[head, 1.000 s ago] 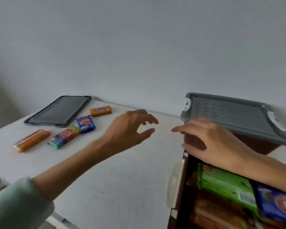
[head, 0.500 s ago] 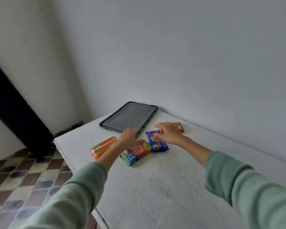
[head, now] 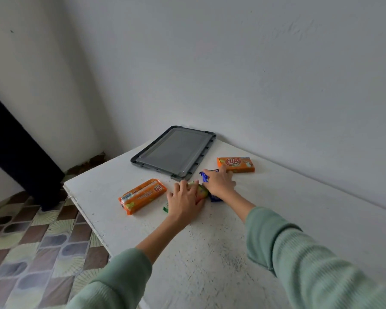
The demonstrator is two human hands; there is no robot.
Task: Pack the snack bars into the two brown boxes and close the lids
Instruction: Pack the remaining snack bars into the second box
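Reaching across the white desk (head: 232, 253), the left hand (head: 184, 200) curls its fingers over a multicoloured snack bar (head: 201, 191). The right hand (head: 218, 184) covers a blue packet (head: 204, 176), though whether those fingers grip it is unclear. An orange bar (head: 142, 195) lies just left, an orange box (head: 236, 164) far right, near a grey lid (head: 174, 150).
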